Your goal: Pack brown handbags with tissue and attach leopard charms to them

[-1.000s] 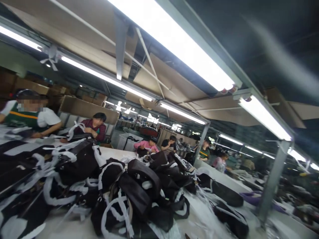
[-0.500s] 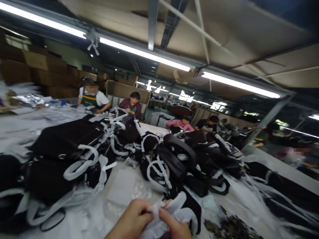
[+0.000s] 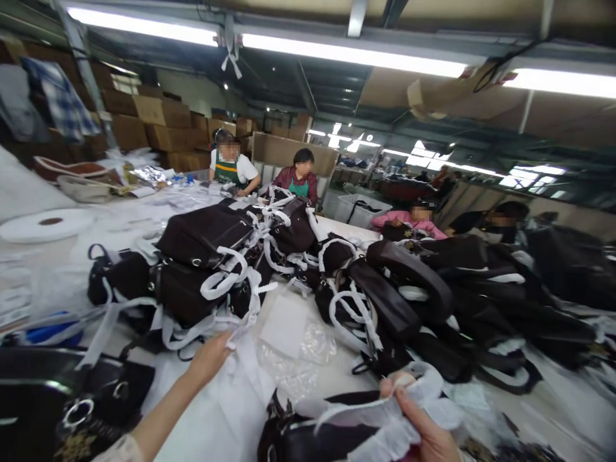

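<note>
My left hand [image 3: 212, 359] reaches out to the middle left, its fingers closed on the edge of a thin white sheet [image 3: 240, 391] beside the bag pile. At the lower right, my right hand [image 3: 423, 417] grips a bag strap wrapped in white tissue [image 3: 380, 417]. Under this wrapping lies a black handbag [image 3: 308, 436], partly cut off by the bottom edge. Left of the left forearm sits another black bag [image 3: 43, 398] with a metal ring and a flower-shaped charm.
Black bags with white-wrapped straps [image 3: 202, 237] are heaped across the table, more of them [image 3: 462, 276] at the right. Clear plastic bags [image 3: 298, 359] lie between the heaps. A white roll [image 3: 48, 224] rests at the left. Several co-workers [image 3: 231, 160] sit at the far side.
Both hands were together on the white wrapping; my left hand has moved away left to a white sheet. My right hand keeps the wrapped strap. The view has turned left.
</note>
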